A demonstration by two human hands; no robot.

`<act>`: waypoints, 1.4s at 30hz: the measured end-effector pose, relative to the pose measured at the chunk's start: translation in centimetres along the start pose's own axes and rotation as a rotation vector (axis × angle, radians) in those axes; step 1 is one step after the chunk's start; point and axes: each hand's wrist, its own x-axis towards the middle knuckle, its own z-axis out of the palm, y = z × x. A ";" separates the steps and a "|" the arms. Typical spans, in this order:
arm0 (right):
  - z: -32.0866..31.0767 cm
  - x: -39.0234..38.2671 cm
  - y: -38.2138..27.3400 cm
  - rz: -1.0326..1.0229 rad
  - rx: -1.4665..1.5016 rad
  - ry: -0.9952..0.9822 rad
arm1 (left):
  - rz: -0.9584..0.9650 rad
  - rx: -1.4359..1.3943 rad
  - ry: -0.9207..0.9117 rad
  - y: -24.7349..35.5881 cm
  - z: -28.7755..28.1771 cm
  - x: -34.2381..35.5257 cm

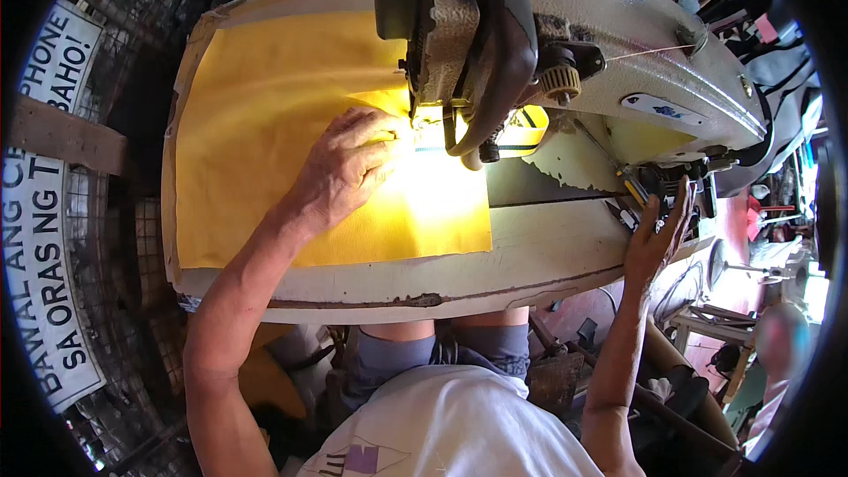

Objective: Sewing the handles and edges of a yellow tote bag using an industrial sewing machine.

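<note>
A large yellow sheet of cloth or leather-like material [256, 150] lies on the sewing machine's table. Its right part runs under the head of the sewing machine [618, 9], into a bright lamp glare. My left hand [353, 163] rests on the sheet just left of the needle area. Its fingers are bent and drawn together; glare hides what the tips hold. A looped yellow strap with a dark stripe [526, 134] comes out to the right of the needle. My right hand [658, 234] is at the machine's right end, fingers stretched out beside the dark wheel area [689, 181].
A screwdriver with a yellow and black handle [632, 184] lies on the machine bed near my right hand. A small pointed tool [625, 215] lies close by. The pale table edge [424, 300] curves above my lap. At left stand wire mesh and white signs [53, 274].
</note>
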 end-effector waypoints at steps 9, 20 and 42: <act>-0.3 -1.0 0.5 0.005 0.103 0.034 | -0.010 -0.041 0.024 -0.3 0.4 -0.1; -0.3 -1.3 0.8 0.033 0.033 -0.016 | -0.029 -0.035 0.028 -0.1 0.2 0.0; -1.5 0.6 -7.4 -0.501 0.353 -0.115 | 0.012 -0.041 -0.017 -0.2 -0.2 -0.1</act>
